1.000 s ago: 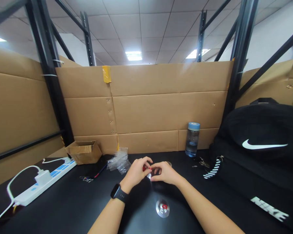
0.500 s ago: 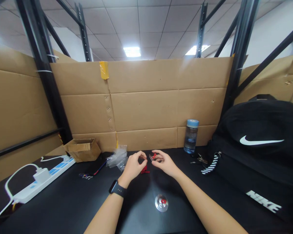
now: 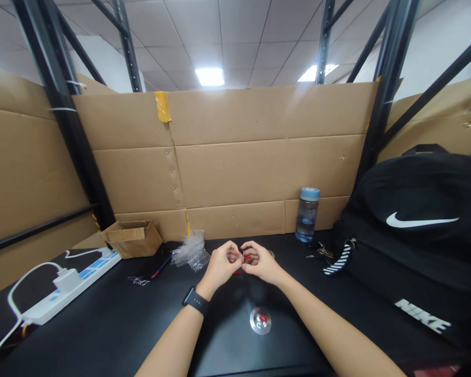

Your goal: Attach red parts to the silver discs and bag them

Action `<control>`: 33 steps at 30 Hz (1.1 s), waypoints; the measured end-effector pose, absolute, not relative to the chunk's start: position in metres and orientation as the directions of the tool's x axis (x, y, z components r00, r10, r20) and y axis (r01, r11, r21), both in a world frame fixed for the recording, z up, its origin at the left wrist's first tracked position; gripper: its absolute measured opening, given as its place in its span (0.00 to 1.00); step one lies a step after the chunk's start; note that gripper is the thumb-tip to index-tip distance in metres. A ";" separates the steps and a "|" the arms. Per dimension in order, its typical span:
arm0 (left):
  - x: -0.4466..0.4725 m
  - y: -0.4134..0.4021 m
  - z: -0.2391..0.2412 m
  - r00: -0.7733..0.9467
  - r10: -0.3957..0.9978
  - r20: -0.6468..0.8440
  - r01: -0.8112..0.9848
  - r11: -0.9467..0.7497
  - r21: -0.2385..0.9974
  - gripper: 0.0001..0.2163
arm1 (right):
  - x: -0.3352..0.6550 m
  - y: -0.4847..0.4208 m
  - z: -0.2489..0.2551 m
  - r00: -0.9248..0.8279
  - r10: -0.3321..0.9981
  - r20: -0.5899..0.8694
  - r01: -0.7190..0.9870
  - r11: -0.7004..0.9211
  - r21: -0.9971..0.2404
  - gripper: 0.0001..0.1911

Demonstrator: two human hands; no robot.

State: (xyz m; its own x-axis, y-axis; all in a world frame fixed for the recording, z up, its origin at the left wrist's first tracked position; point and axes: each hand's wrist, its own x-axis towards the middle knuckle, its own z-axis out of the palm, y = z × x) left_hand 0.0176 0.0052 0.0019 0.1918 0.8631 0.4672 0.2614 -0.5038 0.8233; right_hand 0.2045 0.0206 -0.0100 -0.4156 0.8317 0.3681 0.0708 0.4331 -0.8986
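Note:
My left hand [image 3: 221, 262] and my right hand [image 3: 262, 264] meet above the black tabletop, thumbs and fingers curled into pinches with the tips nearly touching. Between the right fingers shows a small red piece [image 3: 248, 257], perhaps cord, beside a thin shiny edge; its exact kind is hidden. What the left fingertips pinch is too small to tell. A bit of red [image 3: 237, 272] lies below the left thumb. Nearer me on the table sits a round silver metal dish [image 3: 260, 325] with a small red item [image 3: 264, 318] in it. A dark watch [image 3: 196, 300] is on my left wrist.
Clear plastic bags [image 3: 190, 251] and a small cardboard box [image 3: 135, 241] stand left, beyond a white power strip [image 3: 51, 310]. At right are a water bottle [image 3: 307, 214], keys [image 3: 325, 251] and a black backpack [image 3: 412, 262]. A cardboard wall [image 3: 235, 173] closes the back.
My hands have come together, the left moving right until the fingertips nearly meet. The red piece is now more hidden. The view has tilted slightly.

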 end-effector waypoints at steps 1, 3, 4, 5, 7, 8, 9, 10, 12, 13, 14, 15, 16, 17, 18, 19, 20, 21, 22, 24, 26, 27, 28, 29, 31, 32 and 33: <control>0.017 0.006 0.001 0.177 0.871 0.459 0.267 -0.491 0.829 0.06 | 0.204 0.020 -0.009 -0.418 0.832 0.365 0.080 0.434 -0.897 0.25; 0.017 0.007 0.000 0.152 0.887 0.436 0.279 -0.462 0.842 0.07 | 0.204 0.019 -0.008 -0.435 0.827 0.357 0.098 0.438 -0.894 0.23; 0.017 0.008 -0.001 0.152 0.894 0.421 0.270 -0.447 0.853 0.07 | 0.204 0.019 -0.008 -0.444 0.823 0.355 0.106 0.441 -0.891 0.23; 0.016 0.008 -0.002 0.162 0.900 0.405 0.248 -0.434 0.866 0.07 | 0.205 0.019 -0.009 -0.452 0.818 0.355 0.113 0.447 -0.887 0.22; 0.016 0.010 -0.005 0.214 0.902 0.374 0.184 -0.413 0.892 0.06 | 0.205 0.020 -0.009 -0.457 0.808 0.373 0.123 0.472 -0.873 0.22; 0.016 0.011 -0.007 0.246 0.899 0.362 0.155 -0.405 0.901 0.06 | 0.206 0.020 -0.010 -0.459 0.800 0.386 0.130 0.490 -0.862 0.23; 0.016 0.012 -0.010 0.270 0.896 0.354 0.137 -0.399 0.907 0.07 | 0.207 0.020 -0.010 -0.461 0.793 0.399 0.141 0.509 -0.849 0.23; 0.017 0.013 -0.013 0.281 0.893 0.350 0.130 -0.397 0.908 0.07 | 0.208 0.020 -0.009 -0.466 0.784 0.410 0.157 0.529 -0.834 0.24; 0.018 0.015 -0.017 0.267 0.897 0.353 0.139 -0.399 0.907 0.09 | 0.211 0.019 -0.007 -0.478 0.766 0.429 0.205 0.573 -0.794 0.25; 0.019 0.016 -0.019 0.251 0.900 0.356 0.150 -0.399 0.904 0.09 | 0.212 0.018 -0.005 -0.485 0.757 0.438 0.233 0.595 -0.769 0.25; 0.021 0.016 -0.020 0.238 0.904 0.356 0.169 -0.399 0.901 0.09 | 0.213 0.017 -0.002 -0.491 0.748 0.447 0.260 0.615 -0.744 0.25; 0.022 0.016 -0.020 0.229 0.906 0.357 0.198 -0.402 0.894 0.09 | 0.214 0.016 0.000 -0.495 0.741 0.455 0.282 0.632 -0.722 0.25; 0.022 0.016 -0.019 0.227 0.905 0.359 0.243 -0.409 0.879 0.08 | 0.215 0.015 0.002 -0.497 0.736 0.459 0.300 0.642 -0.706 0.24; 0.022 0.015 -0.017 0.228 0.903 0.363 0.297 -0.420 0.858 0.07 | 0.215 0.015 0.004 -0.497 0.736 0.459 0.313 0.646 -0.696 0.24; 0.022 0.014 -0.015 0.233 0.900 0.369 0.348 -0.432 0.832 0.06 | 0.215 0.015 0.005 -0.494 0.741 0.456 0.327 0.644 -0.692 0.24; 0.021 0.013 -0.013 0.238 0.897 0.374 0.388 -0.440 0.810 0.05 | 0.216 0.016 0.005 -0.486 0.749 0.451 0.343 0.638 -0.690 0.24; 0.019 0.013 -0.011 0.244 0.892 0.381 0.425 -0.452 0.784 0.05 | 0.216 0.017 0.005 -0.477 0.759 0.444 0.360 0.629 -0.689 0.24; 0.016 0.012 -0.008 0.252 0.886 0.390 0.460 -0.464 0.757 0.04 | 0.217 0.019 0.004 -0.467 0.769 0.438 0.376 0.620 -0.689 0.24; 0.012 0.012 -0.006 0.261 0.879 0.398 0.490 -0.476 0.730 0.04 | 0.219 0.021 0.004 -0.456 0.778 0.433 0.389 0.612 -0.689 0.24; 0.002 0.013 -0.002 0.282 0.867 0.411 0.546 -0.498 0.674 0.05 | 0.224 0.026 0.004 -0.425 0.794 0.434 0.416 0.597 -0.686 0.23; -0.010 0.016 -0.001 0.299 0.860 0.413 0.576 -0.508 0.641 0.07 | 0.234 0.031 0.005 -0.387 0.816 0.429 0.490 0.576 -0.654 0.23; -0.015 0.018 -0.001 0.303 0.859 0.412 0.581 -0.510 0.635 0.08 | 0.241 0.033 0.006 -0.362 0.831 0.422 0.553 0.556 -0.621 0.23; -0.021 0.019 -0.002 0.308 0.857 0.412 0.587 -0.512 0.627 0.09 | 0.248 0.035 0.007 -0.337 0.848 0.408 0.628 0.526 -0.574 0.23; -0.025 0.021 -0.003 0.313 0.856 0.412 0.593 -0.515 0.619 0.09 | 0.255 0.038 0.008 -0.313 0.866 0.390 0.702 0.487 -0.519 0.24; -0.030 0.023 -0.006 0.337 0.851 0.403 0.597 -0.524 0.607 0.09 | 0.269 0.041 0.009 -0.289 0.896 0.338 0.798 0.421 -0.432 0.23; -0.032 0.023 -0.007 0.356 0.847 0.394 0.596 -0.531 0.603 0.09 | 0.274 0.042 0.010 -0.290 0.910 0.297 0.825 0.395 -0.404 0.22; -0.032 0.024 -0.008 0.378 0.842 0.384 0.592 -0.539 0.599 0.08 | 0.278 0.044 0.010 -0.291 0.923 0.253 0.845 0.372 -0.383 0.21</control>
State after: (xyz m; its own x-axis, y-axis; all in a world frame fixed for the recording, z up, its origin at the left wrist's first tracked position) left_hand -0.0323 0.0236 -0.0083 0.3780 0.8423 0.3843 0.5920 -0.5390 0.5992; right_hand 0.2784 0.0435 0.0099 -0.2913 0.9226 0.2530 0.8453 0.3720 -0.3834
